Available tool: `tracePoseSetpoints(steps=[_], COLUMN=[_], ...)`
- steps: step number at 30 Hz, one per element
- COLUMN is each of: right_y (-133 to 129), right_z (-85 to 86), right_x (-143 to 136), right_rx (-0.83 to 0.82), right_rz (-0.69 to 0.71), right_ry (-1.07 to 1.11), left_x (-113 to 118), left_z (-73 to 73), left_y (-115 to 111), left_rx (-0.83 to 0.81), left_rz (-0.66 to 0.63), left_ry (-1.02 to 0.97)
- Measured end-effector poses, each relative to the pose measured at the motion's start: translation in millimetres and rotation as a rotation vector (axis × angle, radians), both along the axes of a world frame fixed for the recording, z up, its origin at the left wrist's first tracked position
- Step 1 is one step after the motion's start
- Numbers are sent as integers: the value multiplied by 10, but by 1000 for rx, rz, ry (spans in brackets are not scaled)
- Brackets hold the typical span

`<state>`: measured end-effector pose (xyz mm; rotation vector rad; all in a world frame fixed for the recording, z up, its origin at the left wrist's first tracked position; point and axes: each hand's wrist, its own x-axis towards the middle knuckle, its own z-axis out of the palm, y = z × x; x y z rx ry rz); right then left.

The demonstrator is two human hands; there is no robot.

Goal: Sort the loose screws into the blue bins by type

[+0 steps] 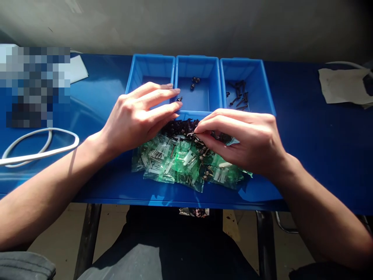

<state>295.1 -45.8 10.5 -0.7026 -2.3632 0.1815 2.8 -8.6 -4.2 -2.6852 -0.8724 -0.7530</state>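
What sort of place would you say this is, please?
Probably a workbench for small hardware, perhaps in a workshop: three blue plastic bins stand on the blue tabletop, with loose dark screws and green-tinted plastic packets in front.

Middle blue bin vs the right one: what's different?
The middle bin holds a few stubby pieces; the right bin holds mostly long, dark screws.
The right bin holds more than the middle bin.
In view, the left hand overlaps the middle bin's edge; the right hand, the right bin's.
Both are blue and open-topped.
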Motion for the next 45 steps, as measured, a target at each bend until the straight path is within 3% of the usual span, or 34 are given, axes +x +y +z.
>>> tracePoseSetpoints(steps=[3,5,9,11,13,17,19,30,35,45], right_y=[-2,47,240,304,299,150,85,70,64,41], right_z=[48,69,50,32,27,24,5,-77,-85,-93], right_x=[-23,-4,154,229,248,131,64,22,6,-9], right_rx=[-109,-96,163,309,358,200,177,197,177,180], right_rz=[-27,-101,-439,-510,-403,27,100,88,67,52], right_ry=[137,223,264,178,87,-109,-234,-281,-286,-207], left_x=[-6,-13,-15,-11,-8,-11,-15,-24,-7,-21], left_z=[-7,-8,-10,-11,-12,-13,-19,-7,5,-25], left_y=[17,28,39,37,30,19,20,28,4,48], left_rx=[37,56,57,65,52,31,37,41,-25,43], left_rz=[-16,-24,-24,-29,-11,8,-9,-31,32,-4], left_ry=[13,20,18,9,14,32,9,-1,13,24])
